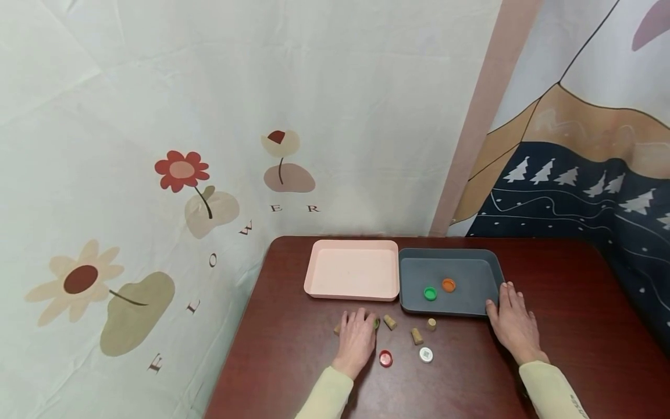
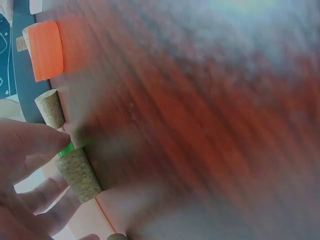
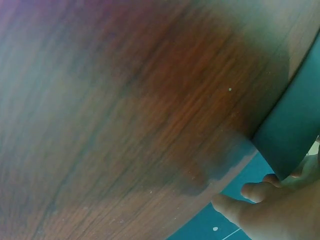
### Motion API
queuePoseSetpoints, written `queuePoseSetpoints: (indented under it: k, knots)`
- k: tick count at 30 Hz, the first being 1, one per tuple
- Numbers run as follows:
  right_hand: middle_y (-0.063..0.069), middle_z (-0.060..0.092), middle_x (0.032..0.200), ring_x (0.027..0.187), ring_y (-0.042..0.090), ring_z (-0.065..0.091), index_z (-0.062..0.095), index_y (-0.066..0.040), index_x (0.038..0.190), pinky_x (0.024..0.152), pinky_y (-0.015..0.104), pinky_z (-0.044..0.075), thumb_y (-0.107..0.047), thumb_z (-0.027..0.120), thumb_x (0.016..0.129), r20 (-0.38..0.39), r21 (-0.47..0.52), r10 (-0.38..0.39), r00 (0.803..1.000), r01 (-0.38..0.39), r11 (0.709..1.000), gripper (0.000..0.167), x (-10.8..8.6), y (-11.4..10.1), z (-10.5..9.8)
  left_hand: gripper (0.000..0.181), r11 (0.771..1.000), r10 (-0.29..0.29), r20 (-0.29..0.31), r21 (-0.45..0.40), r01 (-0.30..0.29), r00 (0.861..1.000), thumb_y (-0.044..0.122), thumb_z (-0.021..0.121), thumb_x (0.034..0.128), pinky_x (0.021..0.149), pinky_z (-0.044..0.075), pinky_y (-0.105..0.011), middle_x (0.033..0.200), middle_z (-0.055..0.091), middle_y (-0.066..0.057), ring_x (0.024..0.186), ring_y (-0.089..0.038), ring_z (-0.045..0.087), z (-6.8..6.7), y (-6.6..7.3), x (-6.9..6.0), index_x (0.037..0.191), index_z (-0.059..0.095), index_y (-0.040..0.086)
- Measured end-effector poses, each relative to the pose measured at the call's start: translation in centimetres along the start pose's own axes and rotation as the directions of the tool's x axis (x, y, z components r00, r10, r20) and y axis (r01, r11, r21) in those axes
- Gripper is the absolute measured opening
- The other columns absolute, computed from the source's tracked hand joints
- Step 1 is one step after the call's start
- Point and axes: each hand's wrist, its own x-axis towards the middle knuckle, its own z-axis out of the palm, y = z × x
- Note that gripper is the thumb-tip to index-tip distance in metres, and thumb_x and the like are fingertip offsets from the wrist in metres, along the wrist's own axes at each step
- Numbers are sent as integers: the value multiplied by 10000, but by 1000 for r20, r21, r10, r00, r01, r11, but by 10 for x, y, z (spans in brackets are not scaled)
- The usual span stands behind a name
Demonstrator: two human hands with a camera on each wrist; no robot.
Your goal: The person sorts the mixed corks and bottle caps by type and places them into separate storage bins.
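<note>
Head view | left hand pinches green cap | right hand, fingers straight, touches right side of grey tray

Wood-grained red-brown tabletop — pink tray, slate-blue tray, green cap

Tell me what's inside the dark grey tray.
Inside the dark grey tray lie a green cap and an orange cap, apart. The right hand covers the tray's near right corner, so that part cannot be seen.
</note>
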Motion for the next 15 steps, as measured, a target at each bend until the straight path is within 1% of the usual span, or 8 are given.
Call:
queuePoseSetpoints:
  k: [4,9,15]
  knots:
    - [333,110,1662,1484,584,151,161,130,1586,1036,815,219,-349,385,1118,0,-3,0,1000,0,1000,706,0,0,0,240,1000,4,-14,2,-4,1000,149,861,824,1019,488,-589,1016,673,-42,929,-260,684,-1,0,0,1035,748,157]
    - [336,111,1660,1481,587,153,168,135,1583,1036,814,220,-348,388,1118,1,-6,0,1000,0,1000,705,1,0,0,235,1000,17,-58,4,-17,998,182,875,814,1020,491,-587,1007,674,-28,914,-248,685,-5,2,3,1001,733,167]
    - [334,102,1662,1488,581,143,165,136,1583,1040,814,215,-351,386,1117,7,-6,4,1000,-4,1000,709,1,1,0,277,1000,25,-84,-13,-26,996,213,881,814,1040,480,-574,1032,679,-2,939,-219,680,-15,7,9,1052,743,189]
